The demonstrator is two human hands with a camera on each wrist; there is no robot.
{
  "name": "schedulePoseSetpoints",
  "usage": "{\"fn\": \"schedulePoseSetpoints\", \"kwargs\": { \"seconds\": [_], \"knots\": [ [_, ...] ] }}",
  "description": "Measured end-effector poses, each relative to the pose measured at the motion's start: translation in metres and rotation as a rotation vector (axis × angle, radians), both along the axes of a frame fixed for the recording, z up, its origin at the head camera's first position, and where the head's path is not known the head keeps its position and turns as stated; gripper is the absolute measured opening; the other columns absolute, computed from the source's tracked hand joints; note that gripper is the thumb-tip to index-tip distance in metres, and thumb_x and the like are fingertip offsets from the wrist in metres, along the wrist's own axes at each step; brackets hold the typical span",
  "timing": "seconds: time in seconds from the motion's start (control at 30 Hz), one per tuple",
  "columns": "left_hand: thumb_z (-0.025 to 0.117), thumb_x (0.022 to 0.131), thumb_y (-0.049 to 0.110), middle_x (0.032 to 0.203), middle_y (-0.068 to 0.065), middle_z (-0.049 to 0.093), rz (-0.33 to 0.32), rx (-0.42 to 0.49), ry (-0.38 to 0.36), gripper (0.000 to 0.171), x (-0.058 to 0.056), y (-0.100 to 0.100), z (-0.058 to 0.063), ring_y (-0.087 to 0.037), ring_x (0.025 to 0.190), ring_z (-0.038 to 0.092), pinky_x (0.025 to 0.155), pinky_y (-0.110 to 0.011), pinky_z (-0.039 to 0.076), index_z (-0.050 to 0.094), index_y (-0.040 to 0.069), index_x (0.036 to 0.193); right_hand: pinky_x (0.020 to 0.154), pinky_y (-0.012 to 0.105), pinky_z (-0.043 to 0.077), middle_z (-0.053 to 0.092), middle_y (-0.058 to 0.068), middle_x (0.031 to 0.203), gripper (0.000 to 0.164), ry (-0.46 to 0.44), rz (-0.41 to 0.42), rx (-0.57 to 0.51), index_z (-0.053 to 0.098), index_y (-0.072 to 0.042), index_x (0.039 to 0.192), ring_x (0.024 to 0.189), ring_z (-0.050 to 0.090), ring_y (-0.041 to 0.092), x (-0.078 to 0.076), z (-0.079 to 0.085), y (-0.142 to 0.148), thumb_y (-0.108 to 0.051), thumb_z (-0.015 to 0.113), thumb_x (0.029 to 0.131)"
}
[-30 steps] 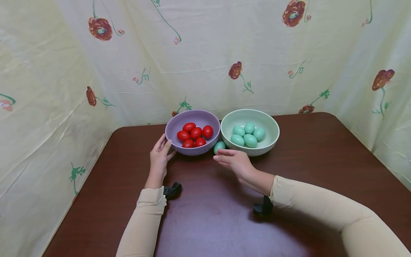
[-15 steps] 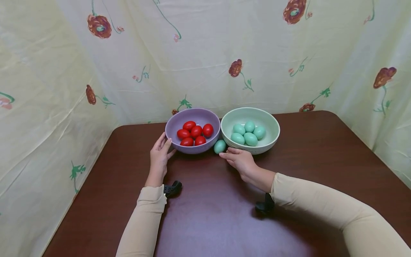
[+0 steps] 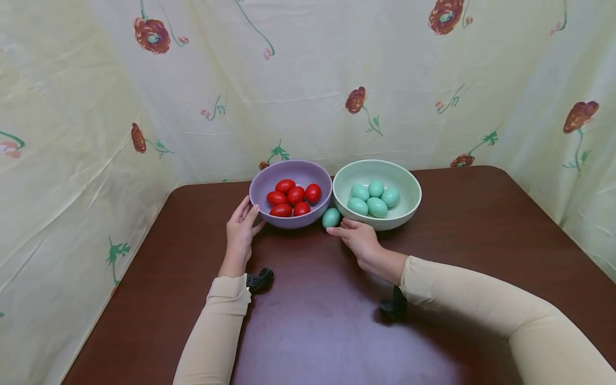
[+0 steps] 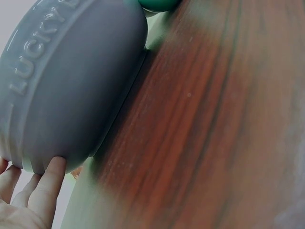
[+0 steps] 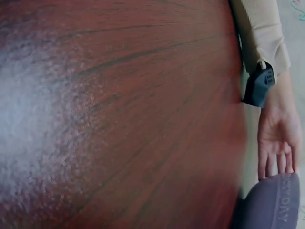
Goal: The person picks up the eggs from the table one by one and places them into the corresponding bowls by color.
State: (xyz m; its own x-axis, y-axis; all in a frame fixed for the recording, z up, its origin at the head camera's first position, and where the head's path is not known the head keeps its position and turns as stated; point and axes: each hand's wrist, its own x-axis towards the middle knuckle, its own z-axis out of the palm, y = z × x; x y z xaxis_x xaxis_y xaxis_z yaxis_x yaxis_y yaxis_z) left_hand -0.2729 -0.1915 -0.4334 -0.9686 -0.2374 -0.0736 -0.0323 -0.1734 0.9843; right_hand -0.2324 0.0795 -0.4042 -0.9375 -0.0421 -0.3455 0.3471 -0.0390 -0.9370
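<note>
My left hand (image 3: 239,233) rests against the left side of the purple bowl (image 3: 291,222), which holds several red eggs (image 3: 295,195). Its extended fingers (image 4: 50,183) touch the bowl's outer wall in the left wrist view. A loose green egg (image 3: 331,217) sits on the table in front of the place where the two bowls meet. Beside that egg is my right hand (image 3: 361,240), fingers extended, near the front of the mint green bowl (image 3: 409,214). Whether it touches the egg or bowl I cannot tell. Several green eggs (image 3: 376,206) lie inside the mint bowl.
Both bowls stand side by side at the back of the dark brown table (image 3: 308,315). A pale flowered curtain (image 3: 298,96) hangs behind and along the sides. Black wrist devices, one on the left wrist (image 3: 260,280) and one on the right (image 3: 393,305), stick out low over the table.
My right hand first shifted right and slightly down from the loose green egg, uncovering it, and now stays close beside it. The left hand keeps its place at the purple bowl.
</note>
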Motion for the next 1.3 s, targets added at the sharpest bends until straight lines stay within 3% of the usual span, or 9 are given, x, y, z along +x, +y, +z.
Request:
{"fn": "schedulePoseSetpoints", "kwargs": {
  "seconds": [0.47, 0.87, 1.1, 1.3],
  "knots": [
    [0.065, 0.097, 0.029, 0.161, -0.003, 0.037, -0.005, 0.008, 0.011, 0.061, -0.002, 0.0, -0.002, -0.022, 0.138, 0.05, 0.102, -0.045, 0.05, 0.041, 0.019, 0.153, 0.119, 0.039, 0.037, 0.045, 0.019, 0.152, 0.069, 0.07, -0.112, 0.04, 0.042, 0.004, 0.147, 0.144, 0.043, 0.028, -0.007, -0.015, -0.015, -0.015, 0.073, 0.089],
    [0.064, 0.097, 0.027, 0.161, -0.003, 0.036, -0.008, 0.021, 0.012, 0.06, -0.003, 0.0, -0.001, -0.022, 0.14, 0.048, 0.104, -0.046, 0.049, 0.041, 0.018, 0.153, 0.115, 0.039, 0.042, 0.051, 0.019, 0.148, 0.058, 0.065, -0.112, -0.006, 0.049, 0.005, 0.143, 0.139, 0.049, 0.027, -0.007, -0.02, -0.009, -0.009, 0.07, 0.091],
    [0.063, 0.098, 0.028, 0.161, -0.003, 0.035, -0.007, 0.009, 0.003, 0.06, -0.001, 0.001, 0.0, -0.021, 0.141, 0.047, 0.103, -0.045, 0.049, 0.041, 0.019, 0.153, 0.114, 0.039, 0.043, 0.055, 0.017, 0.144, 0.054, 0.082, -0.127, 0.073, 0.055, 0.002, 0.139, 0.135, 0.052, 0.025, -0.01, -0.021, -0.009, -0.015, 0.072, 0.09],
    [0.064, 0.098, 0.028, 0.161, -0.003, 0.036, -0.005, 0.007, 0.008, 0.06, -0.001, 0.001, 0.0, -0.023, 0.14, 0.048, 0.104, -0.046, 0.049, 0.041, 0.019, 0.153, 0.111, 0.039, 0.046, 0.057, 0.019, 0.142, 0.053, 0.07, -0.115, 0.05, 0.055, 0.003, 0.139, 0.133, 0.055, 0.027, -0.009, -0.023, -0.009, -0.011, 0.072, 0.09]
  ]
}}
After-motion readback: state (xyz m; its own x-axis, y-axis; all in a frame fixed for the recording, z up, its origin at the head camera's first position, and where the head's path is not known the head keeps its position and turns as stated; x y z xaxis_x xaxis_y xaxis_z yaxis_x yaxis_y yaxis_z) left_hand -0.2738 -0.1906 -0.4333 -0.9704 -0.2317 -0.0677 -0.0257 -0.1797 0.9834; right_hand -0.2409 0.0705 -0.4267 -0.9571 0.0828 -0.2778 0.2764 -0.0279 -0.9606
